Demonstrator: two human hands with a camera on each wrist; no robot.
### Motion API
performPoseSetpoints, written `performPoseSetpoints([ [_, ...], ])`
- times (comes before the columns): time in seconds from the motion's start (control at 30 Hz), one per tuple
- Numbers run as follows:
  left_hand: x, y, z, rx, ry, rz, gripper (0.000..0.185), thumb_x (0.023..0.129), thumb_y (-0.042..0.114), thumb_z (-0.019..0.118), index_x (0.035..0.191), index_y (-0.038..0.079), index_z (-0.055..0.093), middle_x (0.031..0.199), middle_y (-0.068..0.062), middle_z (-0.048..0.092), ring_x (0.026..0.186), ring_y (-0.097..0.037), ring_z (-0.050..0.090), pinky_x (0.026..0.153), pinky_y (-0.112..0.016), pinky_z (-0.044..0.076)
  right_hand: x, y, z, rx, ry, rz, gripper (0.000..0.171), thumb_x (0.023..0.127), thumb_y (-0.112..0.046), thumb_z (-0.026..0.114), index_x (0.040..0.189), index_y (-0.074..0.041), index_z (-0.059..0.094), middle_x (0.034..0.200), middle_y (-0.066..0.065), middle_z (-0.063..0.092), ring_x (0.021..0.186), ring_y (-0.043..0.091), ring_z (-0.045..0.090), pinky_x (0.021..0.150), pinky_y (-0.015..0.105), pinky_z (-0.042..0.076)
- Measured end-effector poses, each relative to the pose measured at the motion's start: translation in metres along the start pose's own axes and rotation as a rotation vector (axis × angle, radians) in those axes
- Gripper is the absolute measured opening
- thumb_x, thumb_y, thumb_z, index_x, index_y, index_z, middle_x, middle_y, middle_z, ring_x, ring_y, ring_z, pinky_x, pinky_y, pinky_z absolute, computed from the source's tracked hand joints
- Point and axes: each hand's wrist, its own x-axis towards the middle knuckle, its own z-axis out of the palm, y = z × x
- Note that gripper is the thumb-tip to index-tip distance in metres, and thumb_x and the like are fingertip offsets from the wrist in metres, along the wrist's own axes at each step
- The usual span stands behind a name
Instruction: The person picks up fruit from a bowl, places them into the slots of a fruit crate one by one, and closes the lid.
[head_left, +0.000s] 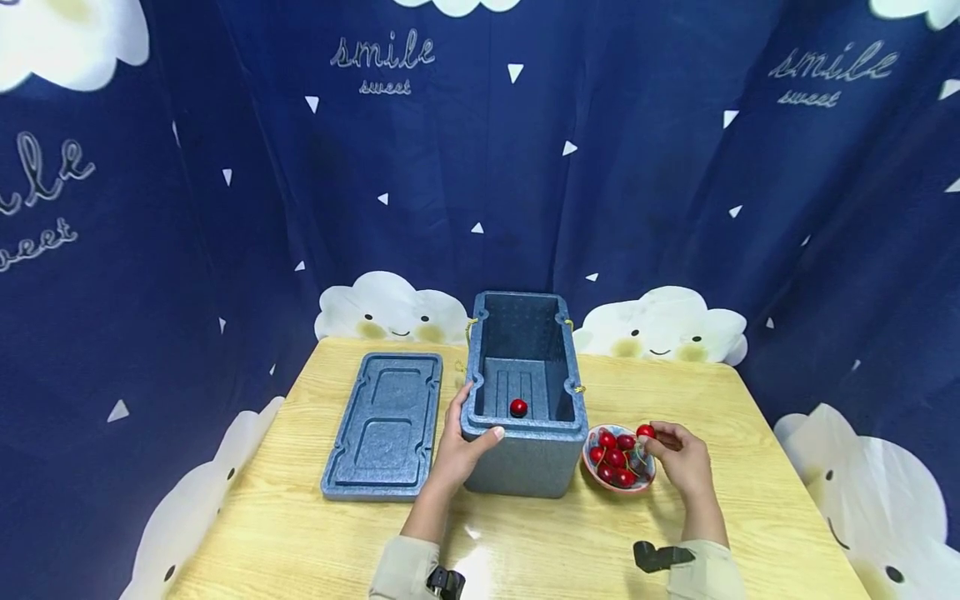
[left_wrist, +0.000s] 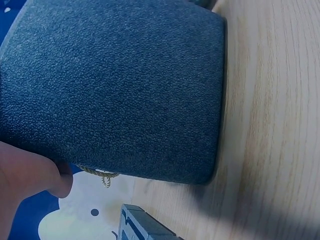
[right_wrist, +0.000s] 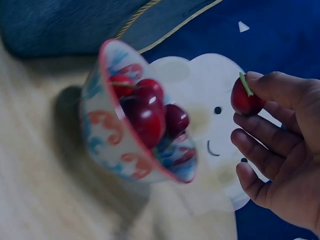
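My right hand (head_left: 684,460) pinches a red cherry (right_wrist: 247,98) with a green stem between thumb and fingertips, just above the right rim of a patterned bowl (right_wrist: 102,122). Several more cherries (head_left: 615,458) lie in that bowl. With the thumb over its near rim and the fingers along its left side, my left hand (head_left: 456,450) grips a deep blue foam box (head_left: 525,463). On the floor of this box, near its front wall, sits a single cherry (head_left: 518,407). The left wrist view is mostly filled by the box's textured wall (left_wrist: 115,90).
The box's blue lid (head_left: 386,425) lies flat on the wooden table (head_left: 300,533), left of the box. Yellow cords (head_left: 579,389) hang at the box's sides. Behind the table hangs a dark blue curtain (head_left: 420,150) with cloud prints.
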Motion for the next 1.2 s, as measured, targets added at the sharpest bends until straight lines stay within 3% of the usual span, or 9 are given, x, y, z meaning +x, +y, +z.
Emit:
performPoseSetpoints([
  [0.1,0.001,-0.001,0.0,-0.012,-0.001,0.011,0.082,0.076,0.002,0.071,0.145,0.008,0.026,0.143,-0.019,0.026,0.127,-0.038,0.031,0.102,-0.044,0.025,0.004,-0.01,-0.002,0.032,0.002,0.01,0.042,0.085,-0.022,0.069,0.117,0.004,0.058,0.109,0.021,0.06,0.083,-0.001,0.052,0.068,0.013,0.044],
  [0.2,0.0,0.0,0.0,-0.022,-0.002,0.007,0.082,0.077,0.001,0.071,0.145,0.007,0.026,0.143,-0.019,0.026,0.127,-0.038,0.031,0.102,-0.043,0.025,0.007,-0.02,-0.003,0.048,0.001,0.009,0.045,0.084,-0.026,0.07,0.118,0.002,0.058,0.108,0.019,0.059,0.083,-0.001,0.051,0.069,0.014,0.044],
  [0.33,-0.002,0.002,0.001,-0.02,-0.003,-0.013,0.082,0.077,0.001,0.071,0.145,0.007,0.025,0.144,-0.019,0.025,0.127,-0.037,0.031,0.102,-0.043,0.026,0.01,-0.031,-0.003,0.072,-0.028,-0.022,0.047,0.085,-0.027,0.069,0.118,0.003,0.058,0.107,0.017,0.058,0.086,0.005,0.052,0.07,0.015,0.045],
  [0.6,-0.002,0.003,0.001,0.01,0.004,-0.007,0.081,0.077,0.003,0.071,0.145,0.008,0.026,0.144,-0.019,0.026,0.128,-0.039,0.03,0.102,-0.045,0.024,0.031,-0.033,-0.003,0.235,-0.112,-0.155,0.046,0.081,-0.031,0.073,0.113,-0.001,0.061,0.098,0.012,0.06,0.086,0.017,0.054,0.068,0.026,0.046],
  [0.83,0.0,0.003,0.001,-0.004,-0.008,-0.005,0.082,0.077,0.002,0.071,0.145,0.008,0.026,0.144,-0.019,0.025,0.126,-0.033,0.033,0.102,-0.042,0.026,0.033,-0.067,-0.006,0.159,-0.116,-0.112,0.047,0.085,-0.027,0.07,0.118,0.003,0.057,0.098,0.008,0.06,0.082,0.009,0.056,0.069,0.026,0.048],
  [1.2,-0.001,0.003,0.001,0.012,0.008,-0.012,0.082,0.077,0.003,0.072,0.145,0.009,0.027,0.145,-0.017,0.025,0.128,-0.033,0.03,0.102,-0.044,0.023,0.044,-0.094,-0.006,0.206,-0.199,-0.168,0.043,0.085,-0.016,0.069,0.12,0.007,0.054,0.102,0.016,0.059,0.08,0.006,0.058,0.068,0.024,0.051],
])
